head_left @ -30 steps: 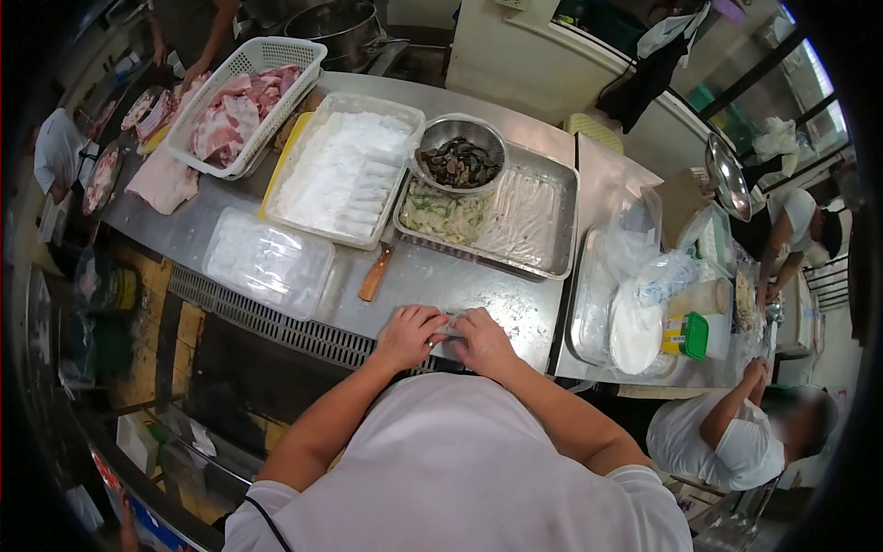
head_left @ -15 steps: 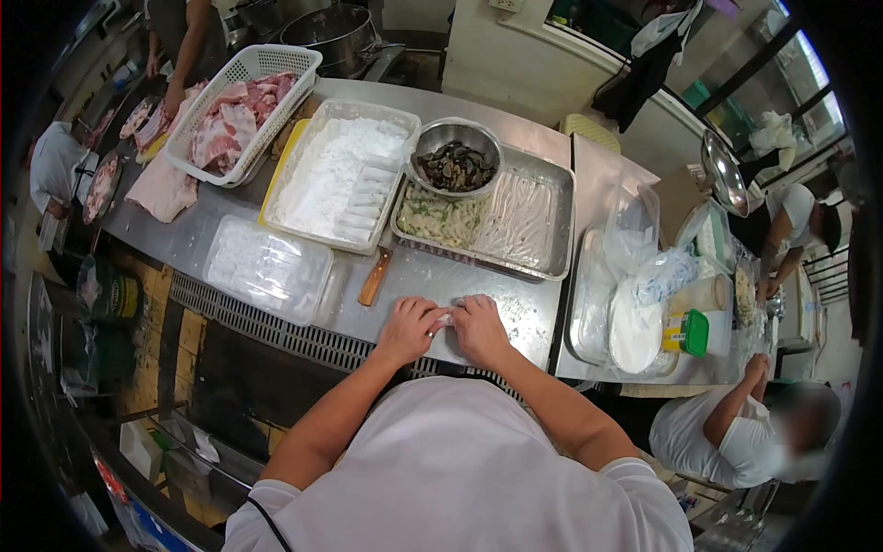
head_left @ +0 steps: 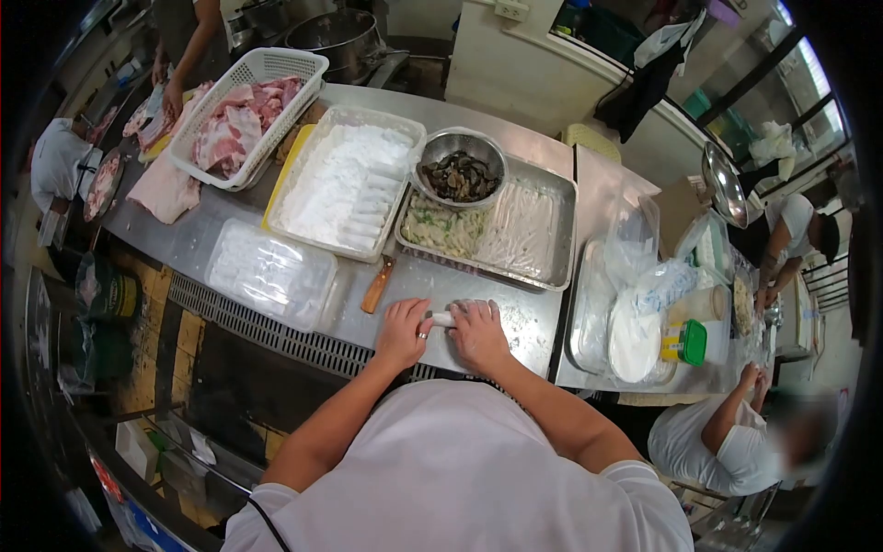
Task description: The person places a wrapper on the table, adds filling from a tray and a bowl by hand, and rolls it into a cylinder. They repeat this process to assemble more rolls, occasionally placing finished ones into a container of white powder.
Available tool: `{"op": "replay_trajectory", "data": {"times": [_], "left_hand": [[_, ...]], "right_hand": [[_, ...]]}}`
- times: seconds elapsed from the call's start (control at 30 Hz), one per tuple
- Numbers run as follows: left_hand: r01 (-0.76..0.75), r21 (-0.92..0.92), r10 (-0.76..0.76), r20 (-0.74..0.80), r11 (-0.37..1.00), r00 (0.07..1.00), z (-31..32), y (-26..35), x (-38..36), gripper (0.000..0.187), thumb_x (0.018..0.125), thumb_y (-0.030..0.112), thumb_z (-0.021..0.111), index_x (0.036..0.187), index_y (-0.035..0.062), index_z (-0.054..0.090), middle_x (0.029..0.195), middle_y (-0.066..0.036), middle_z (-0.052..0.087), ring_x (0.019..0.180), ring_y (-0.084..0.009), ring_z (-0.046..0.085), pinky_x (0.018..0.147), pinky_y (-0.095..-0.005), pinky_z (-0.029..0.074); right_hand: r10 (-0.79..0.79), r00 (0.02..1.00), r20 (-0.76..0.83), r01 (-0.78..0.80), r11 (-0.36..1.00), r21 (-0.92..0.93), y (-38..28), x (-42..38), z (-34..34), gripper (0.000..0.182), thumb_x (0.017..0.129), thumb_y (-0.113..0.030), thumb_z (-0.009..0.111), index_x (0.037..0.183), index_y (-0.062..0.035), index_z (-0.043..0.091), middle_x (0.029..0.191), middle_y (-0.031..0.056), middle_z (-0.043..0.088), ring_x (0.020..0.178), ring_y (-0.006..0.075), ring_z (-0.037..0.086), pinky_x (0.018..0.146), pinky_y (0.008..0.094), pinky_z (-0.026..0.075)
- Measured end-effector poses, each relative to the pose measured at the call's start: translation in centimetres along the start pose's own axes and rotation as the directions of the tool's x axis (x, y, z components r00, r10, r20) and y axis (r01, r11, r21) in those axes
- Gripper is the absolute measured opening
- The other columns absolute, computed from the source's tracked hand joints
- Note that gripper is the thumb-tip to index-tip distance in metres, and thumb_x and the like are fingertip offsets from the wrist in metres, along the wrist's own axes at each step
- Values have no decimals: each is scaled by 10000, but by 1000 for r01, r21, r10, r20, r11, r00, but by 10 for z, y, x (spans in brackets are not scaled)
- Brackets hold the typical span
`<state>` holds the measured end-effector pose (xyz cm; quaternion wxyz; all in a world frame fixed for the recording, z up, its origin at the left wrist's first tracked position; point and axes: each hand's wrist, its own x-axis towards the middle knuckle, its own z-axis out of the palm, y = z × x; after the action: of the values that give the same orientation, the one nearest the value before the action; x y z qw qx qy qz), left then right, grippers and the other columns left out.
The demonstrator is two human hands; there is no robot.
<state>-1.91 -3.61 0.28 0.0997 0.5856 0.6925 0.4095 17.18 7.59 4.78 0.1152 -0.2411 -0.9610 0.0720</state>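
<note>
The fingers of the left hand (head_left: 401, 333) are curled close together at the left end of a small, white, smooth-looking roll (head_left: 443, 319), while those of the right hand (head_left: 478, 335) lie over its right end, a little parted; whether either hand pinches it or only rests against it, I cannot tell, as the undersides are hidden. The roll lies between the two hands, on or just over the bare near part of the shiny steel table (head_left: 515, 308), with its long axis running from left to right, across the body rather than away from it. Neither hand is clearly nearer: each is at one end, and only the middle shows. Just ahead of the left hand lies a brown wooden handle (head_left: 377, 284), pointing away from the body at a slant. Beyond it, ahead and to the left, stands a white rectangular plastic tray (head_left: 416, 129) of white powder, with similar white rolls stacked in a row along its right side. Ahead and slightly right is a shallow rectangular steel tray (head_left: 563, 248) holding a pale, green-flecked mixture.
</note>
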Motion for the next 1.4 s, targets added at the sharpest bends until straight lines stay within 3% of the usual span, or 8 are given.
{"op": "replay_trajectory", "data": {"times": [0.27,0.37,0.47,0.57,0.6,0.87,1.07,1.4], "left_hand": [[84,-20,-85,-62,996,994,-6,-8,-5,444,1004,232,721,1380,8,644,1346,-199,664,1247,-423,603,1109,-538,454],[61,-8,-62,-47,998,997,-4,-9,-7,444,1001,241,722,1375,14,642,1337,-190,665,1232,-414,611,1092,-532,459],[44,35,-44,9,998,999,-8,-7,-4,451,1001,256,720,1377,21,636,1319,-176,668,1219,-402,616,1078,-521,461],[24,46,-24,-2,999,1000,-5,-8,-5,456,1001,272,718,1377,27,633,1297,-165,672,1210,-389,619,1077,-512,457],[16,44,-15,-17,999,1000,-4,-9,-5,457,1000,277,717,1375,30,633,1289,-162,674,1207,-384,620,1078,-510,455],[71,18,-72,38,997,997,-10,-7,-3,444,984,281,737,1339,32,644,1319,-157,667,1222,-374,622,1085,-498,463],[82,-15,-81,13,997,997,-15,-5,0,447,969,283,766,1328,35,669,1289,-158,688,1205,-367,646,1056,-487,487],[82,-33,-82,-11,996,997,-8,-7,-3,449,963,286,766,1328,41,674,1268,-168,697,1186,-377,659,1051,-494,493]], "right_hand": [[-9,965,263,-44,980,196,-1,29,-2,609,907,-131,803,1477,-25,615,1289,198,695,1221,418,641,1107,514,479],[188,946,265,-293,845,448,-2,46,-10,529,915,-108,794,1407,31,658,1226,243,735,1114,437,706,1026,498,548],[204,967,154,-255,766,590,10,91,-16,500,960,-155,737,1408,50,648,1249,277,732,1143,441,716,1009,495,556],[170,972,161,-234,710,664,10,184,-67,425,953,-124,765,1345,32,709,1179,226,782,1074,276,762,961,384,589],[182,980,77,-187,723,665,14,213,-69,398,939,-142,748,1297,30,732,1160,248,775,1037,341,759,940,412,591],[160,987,26,-160,935,315,29,402,-57,402,865,-182,740,1213,18,771,1165,294,772,1114,465,738,979,516,583],[102,860,501,-92,995,-43,53,456,14,391,892,-205,712,1220,-4,785,1281,259,766,1186,426,737,1030,495,590],[-28,885,465,57,997,-49,43,460,-4,377,893,-129,664,1236,-58,802,1250,241,776,1168,405,743,1021,462,590]]}}
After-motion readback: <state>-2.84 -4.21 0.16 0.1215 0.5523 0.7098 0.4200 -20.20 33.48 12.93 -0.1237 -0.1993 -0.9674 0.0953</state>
